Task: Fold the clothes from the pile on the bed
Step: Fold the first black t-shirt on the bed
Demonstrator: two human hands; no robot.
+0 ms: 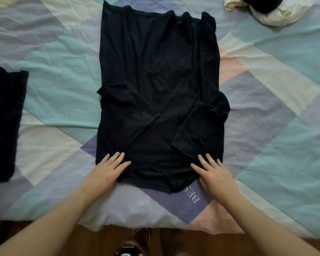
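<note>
A black T-shirt (159, 71) lies spread on the bed, collar end toward me, both sides and both short sleeves folded inward over its middle. My left hand (105, 170) rests flat on the shirt's near left corner, fingers straight and spread. My right hand (213, 174) rests flat on the near right corner beside the collar, fingers also straight. Neither hand grips the cloth. A pile of clothes (272, 10), cream and black, sits at the far right of the bed.
The bed carries a patchwork sheet (266, 108) in teal, lilac, cream and pink. Another black garment (4, 122) lies at the left edge. The bed's near edge runs along the bottom, with wooden floor (192, 244) and my feet below it.
</note>
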